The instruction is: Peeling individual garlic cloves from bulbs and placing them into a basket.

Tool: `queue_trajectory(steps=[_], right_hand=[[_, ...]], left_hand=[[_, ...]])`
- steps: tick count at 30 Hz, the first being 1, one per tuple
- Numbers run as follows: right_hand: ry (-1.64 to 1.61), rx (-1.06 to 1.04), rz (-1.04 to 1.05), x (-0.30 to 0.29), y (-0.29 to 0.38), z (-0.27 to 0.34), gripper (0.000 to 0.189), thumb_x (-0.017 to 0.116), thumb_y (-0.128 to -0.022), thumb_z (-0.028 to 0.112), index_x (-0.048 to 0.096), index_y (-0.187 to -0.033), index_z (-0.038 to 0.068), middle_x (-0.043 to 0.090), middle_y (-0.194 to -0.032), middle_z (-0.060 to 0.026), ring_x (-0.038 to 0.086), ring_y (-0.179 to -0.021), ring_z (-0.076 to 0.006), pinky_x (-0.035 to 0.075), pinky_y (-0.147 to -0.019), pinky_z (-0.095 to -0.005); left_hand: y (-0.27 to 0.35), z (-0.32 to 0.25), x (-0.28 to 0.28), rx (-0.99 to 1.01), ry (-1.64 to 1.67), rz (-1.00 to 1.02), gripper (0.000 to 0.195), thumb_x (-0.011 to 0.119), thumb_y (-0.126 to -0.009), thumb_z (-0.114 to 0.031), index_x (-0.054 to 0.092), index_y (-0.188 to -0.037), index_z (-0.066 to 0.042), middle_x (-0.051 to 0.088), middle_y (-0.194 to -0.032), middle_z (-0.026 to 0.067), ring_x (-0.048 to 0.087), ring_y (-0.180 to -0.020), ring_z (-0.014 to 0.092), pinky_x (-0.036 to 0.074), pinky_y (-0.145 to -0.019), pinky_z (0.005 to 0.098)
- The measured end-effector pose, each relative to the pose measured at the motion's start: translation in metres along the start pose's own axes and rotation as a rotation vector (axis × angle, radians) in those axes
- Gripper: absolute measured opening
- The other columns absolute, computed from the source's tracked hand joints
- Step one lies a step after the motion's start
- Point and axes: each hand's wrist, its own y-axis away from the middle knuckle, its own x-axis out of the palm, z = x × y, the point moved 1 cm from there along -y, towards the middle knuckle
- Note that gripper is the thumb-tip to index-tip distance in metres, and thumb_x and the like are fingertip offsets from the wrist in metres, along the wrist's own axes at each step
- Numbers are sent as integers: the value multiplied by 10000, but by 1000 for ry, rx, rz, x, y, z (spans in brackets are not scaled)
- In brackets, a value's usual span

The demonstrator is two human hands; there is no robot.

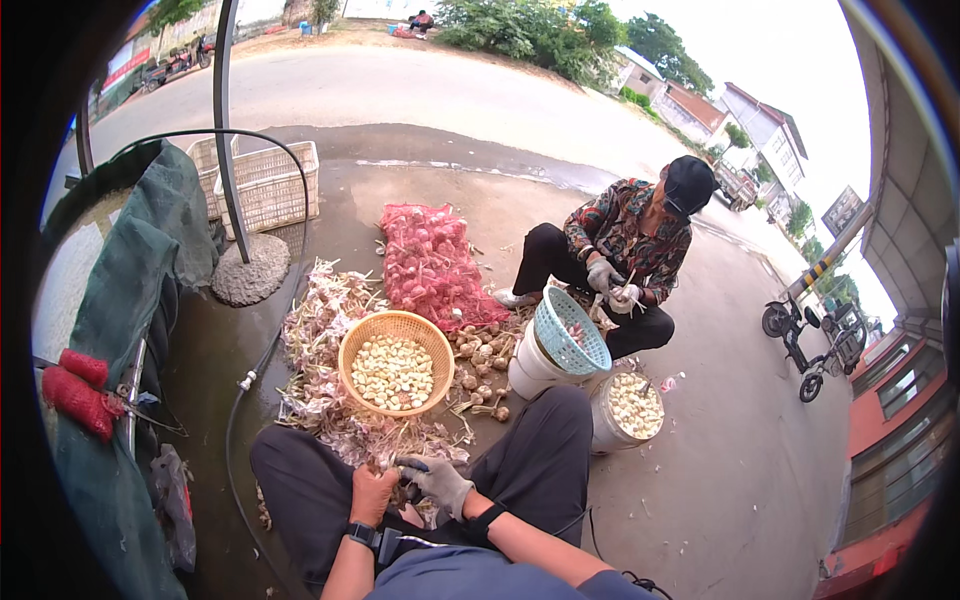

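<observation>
My bare left hand (373,493) is curled between my knees, with a small pale bit, seemingly garlic, showing at its fingertips. Meeting it from the right is my right hand (444,486), in a grey glove with dark fingertips; what its fingers hold is hidden. Garlic skins and stalks (322,367) lie heaped beyond both hands. On that heap rests an orange plastic basket (349,330) with peeled garlic cloves (391,371) in it. Unpeeled garlic bulbs (484,352) are scattered to its right, in front of a red mesh sack (431,262) full of garlic.
Opposite sits a co-worker (630,232) in gloves, handling garlic. A blue basket (559,307) tilts on a white bucket (529,371); another bucket (604,424) holds peeled cloves. A black hose (232,427) runs along my left, near a concrete-footed post (251,270) and plastic crates (270,191).
</observation>
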Motion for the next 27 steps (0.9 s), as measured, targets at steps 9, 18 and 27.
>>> queue_trajectory(steps=[9, 18, 27], right_hand=[[-51, -3, -18, -4, 8, 1, 297, 601, -1043, 154, 668, -1318, 62, 691, -851, -2, 621, -677, -78, 534, -629, -264], [5, -104, 15, -12, 7, -11, 436, 689, -1000, 226, 600, -1395, 65, 705, -961, -16, 665, -781, -86, 577, -603, -263], [-451, 209, 8, -25, 15, 2, 471, 651, -998, 150, 553, -1454, 87, 729, -1040, -49, 688, -704, -110, 615, -615, -270]], left_hand=[[-4, 16, 7, 89, -22, 42, 176, 659, -814, -119, 671, -788, 54, 646, -730, 19, 562, -630, 92, 462, -559, 295], [-1, 14, 15, -45, 335, 180, 141, 570, -864, -83, 691, -890, -16, 664, -791, 19, 637, -648, 147, 529, -610, 289], [-25, 43, 11, -95, 573, 163, 98, 552, -898, -156, 625, -881, -92, 606, -719, -4, 561, -552, 130, 511, -535, 306]])
